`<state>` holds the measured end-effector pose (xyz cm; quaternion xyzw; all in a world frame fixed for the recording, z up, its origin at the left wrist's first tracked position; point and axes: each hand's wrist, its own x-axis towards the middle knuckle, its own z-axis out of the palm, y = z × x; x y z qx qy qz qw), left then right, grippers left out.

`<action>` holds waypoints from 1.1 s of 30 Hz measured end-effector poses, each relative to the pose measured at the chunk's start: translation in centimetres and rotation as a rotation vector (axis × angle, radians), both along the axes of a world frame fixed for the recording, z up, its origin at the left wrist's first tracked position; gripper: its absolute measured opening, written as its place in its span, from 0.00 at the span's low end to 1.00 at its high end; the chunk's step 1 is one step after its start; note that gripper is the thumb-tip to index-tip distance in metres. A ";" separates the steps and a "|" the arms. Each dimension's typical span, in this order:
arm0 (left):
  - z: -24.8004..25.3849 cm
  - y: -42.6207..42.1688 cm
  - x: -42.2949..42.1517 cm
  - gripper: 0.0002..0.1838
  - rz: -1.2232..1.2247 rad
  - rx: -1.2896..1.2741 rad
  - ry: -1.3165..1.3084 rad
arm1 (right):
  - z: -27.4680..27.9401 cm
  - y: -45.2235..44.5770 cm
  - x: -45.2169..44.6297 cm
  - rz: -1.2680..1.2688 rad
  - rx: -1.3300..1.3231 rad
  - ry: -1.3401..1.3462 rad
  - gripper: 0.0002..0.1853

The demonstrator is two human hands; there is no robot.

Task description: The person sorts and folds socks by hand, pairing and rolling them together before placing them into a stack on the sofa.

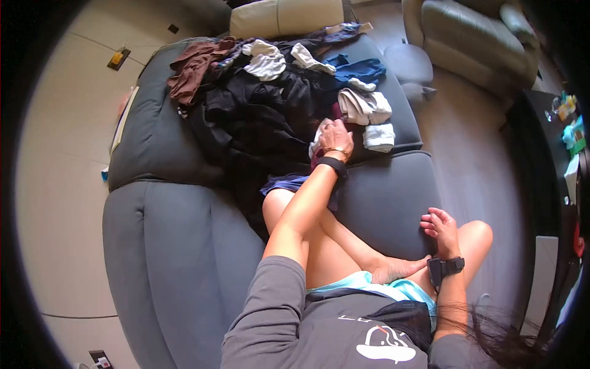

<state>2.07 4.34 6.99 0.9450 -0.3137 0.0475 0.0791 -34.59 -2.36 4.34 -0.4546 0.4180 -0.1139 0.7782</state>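
Observation:
My left hand (337,139) reaches over the front of the laundry pile, fingers curled down around a white cloth (315,140), possibly a sock. Its fingertips are partly hidden. Some maroon fabric (336,111) shows just beyond the hand. To its right lie a folded white cloth (378,138) and, behind that, a folded off-white garment (365,107). Black clothes (258,114) spread to the left of the hand. My right hand (441,229) is raised near my bent knee, fingers loosely apart, holding nothing.
I sit cross-legged on a dark grey sofa (166,264). On the pile are a brown garment (195,67), white socks (264,60) and a blue garment (356,69). A grey armchair (476,40) stands at the back right, and a dark cabinet (534,160) at the right.

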 end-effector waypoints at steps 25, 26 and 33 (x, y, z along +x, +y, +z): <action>9.6 3.1 16.0 0.44 -0.138 -0.551 -0.436 | -0.4 -0.1 0.0 -0.029 0.049 0.066 0.12; 10.1 3.0 16.6 0.45 -0.137 -0.510 -0.474 | -0.5 -0.1 0.0 -0.034 0.053 0.089 0.12; 13.1 -1.9 22.0 0.64 0.088 -0.045 -0.530 | -1.2 -1.2 0.5 -0.075 0.186 0.111 0.11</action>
